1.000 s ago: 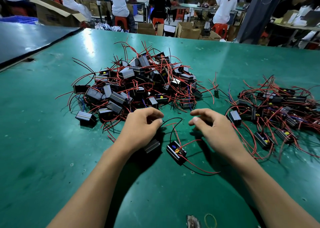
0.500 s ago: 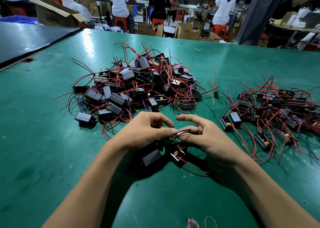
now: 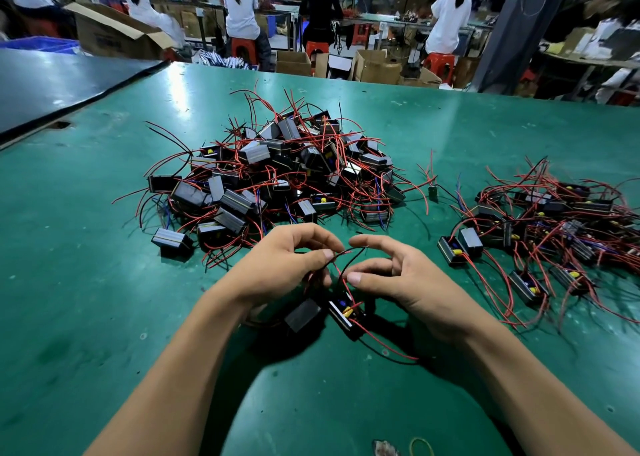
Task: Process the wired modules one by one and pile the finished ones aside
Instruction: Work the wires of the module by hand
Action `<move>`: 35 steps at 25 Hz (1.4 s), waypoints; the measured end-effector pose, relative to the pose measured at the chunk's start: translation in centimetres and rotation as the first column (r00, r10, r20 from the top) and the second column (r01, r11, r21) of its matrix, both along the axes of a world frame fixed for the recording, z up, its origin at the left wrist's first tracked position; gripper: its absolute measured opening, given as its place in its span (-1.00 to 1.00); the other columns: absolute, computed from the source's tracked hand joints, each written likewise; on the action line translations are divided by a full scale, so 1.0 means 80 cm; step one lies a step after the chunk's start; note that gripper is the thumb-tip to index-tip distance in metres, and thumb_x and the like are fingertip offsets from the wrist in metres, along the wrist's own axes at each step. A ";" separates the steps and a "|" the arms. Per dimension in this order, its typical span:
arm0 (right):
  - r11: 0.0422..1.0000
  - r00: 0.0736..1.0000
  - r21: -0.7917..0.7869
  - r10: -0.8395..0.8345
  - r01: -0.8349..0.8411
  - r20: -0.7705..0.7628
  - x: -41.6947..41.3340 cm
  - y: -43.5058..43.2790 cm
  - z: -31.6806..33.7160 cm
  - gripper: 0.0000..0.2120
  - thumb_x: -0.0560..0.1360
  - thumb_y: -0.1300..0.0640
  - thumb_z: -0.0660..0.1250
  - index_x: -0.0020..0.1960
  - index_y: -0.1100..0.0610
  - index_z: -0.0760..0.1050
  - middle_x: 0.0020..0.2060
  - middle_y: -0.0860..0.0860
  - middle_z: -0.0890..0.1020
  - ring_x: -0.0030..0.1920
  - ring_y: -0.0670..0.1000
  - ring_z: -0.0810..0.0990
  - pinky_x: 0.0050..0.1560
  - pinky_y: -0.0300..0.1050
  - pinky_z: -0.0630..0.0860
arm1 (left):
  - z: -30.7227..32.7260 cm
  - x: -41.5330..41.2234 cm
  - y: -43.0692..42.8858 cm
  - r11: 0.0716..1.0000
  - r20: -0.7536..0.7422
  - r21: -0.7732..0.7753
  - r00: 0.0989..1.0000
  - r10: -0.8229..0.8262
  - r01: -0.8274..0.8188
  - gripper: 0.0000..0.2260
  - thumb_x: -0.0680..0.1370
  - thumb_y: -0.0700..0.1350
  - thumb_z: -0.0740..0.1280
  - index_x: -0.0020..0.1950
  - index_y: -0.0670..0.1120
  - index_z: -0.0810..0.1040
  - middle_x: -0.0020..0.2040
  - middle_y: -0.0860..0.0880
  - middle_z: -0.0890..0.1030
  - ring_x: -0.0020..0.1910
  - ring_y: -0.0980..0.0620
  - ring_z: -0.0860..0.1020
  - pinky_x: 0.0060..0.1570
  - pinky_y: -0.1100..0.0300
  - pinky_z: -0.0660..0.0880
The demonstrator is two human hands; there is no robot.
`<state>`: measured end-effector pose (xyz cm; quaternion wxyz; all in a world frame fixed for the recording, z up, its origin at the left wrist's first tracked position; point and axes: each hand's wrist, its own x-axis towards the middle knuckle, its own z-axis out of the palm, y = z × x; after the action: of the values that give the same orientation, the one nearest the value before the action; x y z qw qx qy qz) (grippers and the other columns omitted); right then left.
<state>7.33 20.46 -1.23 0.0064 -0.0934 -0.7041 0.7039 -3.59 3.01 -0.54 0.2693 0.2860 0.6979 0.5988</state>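
Observation:
Two black modules lie on the green table just below my hands: a closed-looking one (image 3: 304, 314) and one (image 3: 346, 313) showing yellow and blue parts, with red and black wires rising from it. My left hand (image 3: 277, 268) pinches these wires between thumb and fingers. My right hand (image 3: 408, 282) hovers beside it with curved fingers, thumb and forefinger apart around the black wire's free end. A big heap of wired modules (image 3: 284, 175) sits beyond my hands. A flatter spread of modules (image 3: 554, 220) lies at the right.
The green table (image 3: 104, 300) meets a dark blue table (image 3: 52, 81) at the left. A small loose part (image 3: 433, 192) lies between the piles. A rubber band (image 3: 420, 447) and a scrap (image 3: 386, 448) lie at the near edge. People sit at benches beyond the far edge.
My hands came together over the two modules and lifted the wires. My right thumb and forefinger, pinched on the wires half a second ago, have now spread apart.

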 end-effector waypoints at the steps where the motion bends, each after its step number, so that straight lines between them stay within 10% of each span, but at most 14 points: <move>1: 1.000 1.000 0.017 0.009 -0.008 -0.001 0.000 -0.001 0.000 -0.46 0.38 0.23 0.53 0.31 0.06 0.45 -0.08 0.13 0.74 -0.11 -0.01 0.69 -0.05 -0.24 0.58 | 0.001 0.001 0.001 1.000 0.009 0.011 1.000 0.004 -0.004 -0.92 0.58 -0.30 0.34 0.03 -0.19 0.61 -0.25 0.00 0.64 -0.35 0.05 0.58 -0.28 0.22 0.52; 6: 0.996 1.000 0.091 -0.019 0.019 -0.003 -0.002 -0.001 -0.005 -0.48 0.43 0.37 0.49 0.32 0.08 0.46 -0.11 0.10 0.73 -0.10 0.03 0.67 0.09 -0.04 0.53 | 0.002 0.002 0.004 0.999 0.047 0.047 0.999 -0.006 0.004 -0.80 0.45 -0.29 0.48 0.05 -0.13 0.63 -0.14 -0.03 0.68 -0.18 0.03 0.60 -0.12 0.18 0.54; 11: 0.999 1.000 0.042 0.014 -0.013 -0.020 -0.001 -0.001 -0.005 -0.62 0.47 0.44 0.40 0.22 0.16 0.57 -0.21 -0.03 0.64 -0.19 -0.07 0.59 -0.10 -0.29 0.52 | -0.002 0.002 0.007 0.987 0.087 0.139 0.994 0.065 -0.077 -0.83 0.47 -0.30 0.45 0.05 -0.17 0.61 -0.26 0.00 0.63 -0.31 0.01 0.61 -0.22 0.20 0.54; 35: 0.994 0.998 0.085 0.065 -0.067 0.019 0.006 -0.002 0.004 -0.76 0.47 0.44 0.40 -0.01 0.16 0.70 -0.23 0.02 0.67 -0.21 -0.05 0.61 -0.14 -0.30 0.55 | 0.003 0.008 0.012 0.967 0.192 0.165 0.968 0.162 -0.195 -0.84 0.48 -0.31 0.44 0.01 -0.21 0.52 -0.13 -0.17 0.72 -0.29 -0.01 0.63 -0.17 0.11 0.48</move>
<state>7.84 20.32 -0.92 -0.0185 -0.0754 -0.7362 0.6723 -2.99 3.97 -0.27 0.2474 0.1910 0.6363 0.7052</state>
